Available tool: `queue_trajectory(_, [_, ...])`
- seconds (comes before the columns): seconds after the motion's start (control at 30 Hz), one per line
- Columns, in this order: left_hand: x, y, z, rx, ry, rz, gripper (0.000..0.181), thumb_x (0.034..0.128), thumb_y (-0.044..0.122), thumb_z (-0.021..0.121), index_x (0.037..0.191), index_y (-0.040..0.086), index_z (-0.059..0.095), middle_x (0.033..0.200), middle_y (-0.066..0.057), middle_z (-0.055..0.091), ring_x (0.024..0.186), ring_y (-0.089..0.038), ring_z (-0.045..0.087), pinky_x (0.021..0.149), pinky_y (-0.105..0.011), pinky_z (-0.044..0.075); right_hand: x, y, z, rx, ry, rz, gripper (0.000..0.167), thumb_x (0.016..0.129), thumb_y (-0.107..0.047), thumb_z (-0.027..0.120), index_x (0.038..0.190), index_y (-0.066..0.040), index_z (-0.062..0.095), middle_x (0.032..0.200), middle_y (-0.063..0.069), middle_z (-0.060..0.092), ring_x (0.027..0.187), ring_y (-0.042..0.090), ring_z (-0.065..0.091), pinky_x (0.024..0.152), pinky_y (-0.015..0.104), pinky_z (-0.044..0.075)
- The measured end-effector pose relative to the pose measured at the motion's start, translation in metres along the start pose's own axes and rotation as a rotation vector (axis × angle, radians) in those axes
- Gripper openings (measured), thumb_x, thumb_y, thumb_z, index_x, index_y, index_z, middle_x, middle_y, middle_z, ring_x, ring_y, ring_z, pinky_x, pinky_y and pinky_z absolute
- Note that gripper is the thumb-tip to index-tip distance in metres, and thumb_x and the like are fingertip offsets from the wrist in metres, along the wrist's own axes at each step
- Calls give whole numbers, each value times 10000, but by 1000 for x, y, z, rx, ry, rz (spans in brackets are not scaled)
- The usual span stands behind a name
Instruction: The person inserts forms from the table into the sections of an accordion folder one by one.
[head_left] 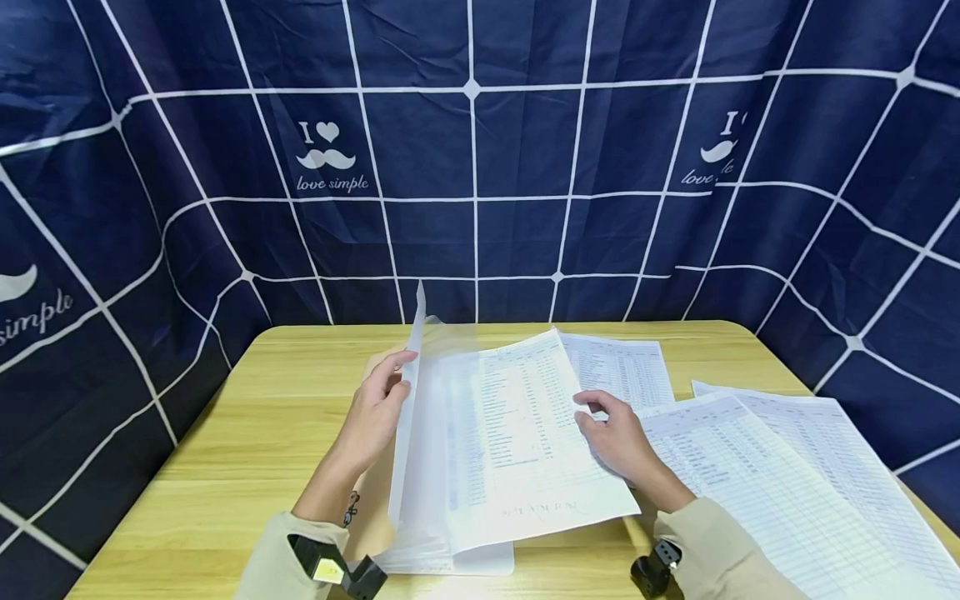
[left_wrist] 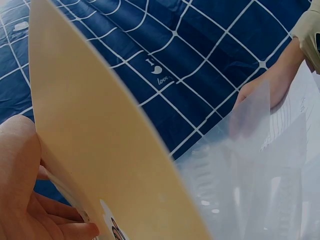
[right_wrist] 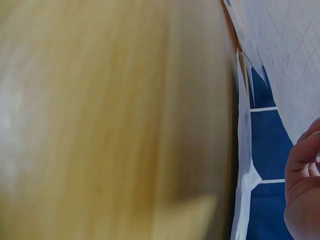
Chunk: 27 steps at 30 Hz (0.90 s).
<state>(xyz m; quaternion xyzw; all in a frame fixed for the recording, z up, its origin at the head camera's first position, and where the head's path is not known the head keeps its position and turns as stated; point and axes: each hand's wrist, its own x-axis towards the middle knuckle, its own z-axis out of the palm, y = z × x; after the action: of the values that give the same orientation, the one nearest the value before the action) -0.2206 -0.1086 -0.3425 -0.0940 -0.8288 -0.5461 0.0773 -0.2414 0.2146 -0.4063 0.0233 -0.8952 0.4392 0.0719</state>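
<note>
My left hand (head_left: 375, 408) grips the raised edge of a folder cover (head_left: 407, 417); in the left wrist view the fingers (left_wrist: 65, 222) lie behind its tan side (left_wrist: 100, 115). Beside the cover lies a translucent plastic sleeve (head_left: 435, 467). A printed sheet (head_left: 532, 417) is partly under the clear plastic, its right part uncovered. My right hand (head_left: 618, 437) pinches that sheet's right edge between thumb and fingers. The right wrist view shows the curled right hand (right_wrist: 305, 185) at the edge of the paper (right_wrist: 290, 65).
More printed sheets (head_left: 750, 475) overlap on the right side of the wooden table (head_left: 292, 417). Another sheet (head_left: 622, 367) lies behind my right hand. A dark blue curtain (head_left: 517, 233) with white lines hangs around the table's back and sides.
</note>
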Motion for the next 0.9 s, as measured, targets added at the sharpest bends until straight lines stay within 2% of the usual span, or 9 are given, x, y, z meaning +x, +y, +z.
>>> queue_trajectory(0.33, [0,0,1,2,8,-3,413,952,101,399,1356,135,477,1362,-93,444,1064,-270,565,873,-406,439,0,-2,5,17,-11,-8,297,897,-94,573,1185,-30,597,1108,171,569,764,163,616,671,275,490])
queue_trajectory(0.6, [-1,0,2,5,1,-2,411,957,113,398,1360,148,473,1387,-83,428,1100,-270,551,889,-420,433,2,0,4,9,2,6,304,901,-95,567,1197,-36,593,1078,156,569,776,178,607,670,269,492])
queue_trajectory(0.9, [0,0,4,8,14,-1,409,954,105,400,1353,144,480,1357,-91,445,1053,-264,565,856,-393,444,3,0,8,42,7,7,290,890,-90,579,1173,-34,603,1055,161,575,765,174,628,671,271,501])
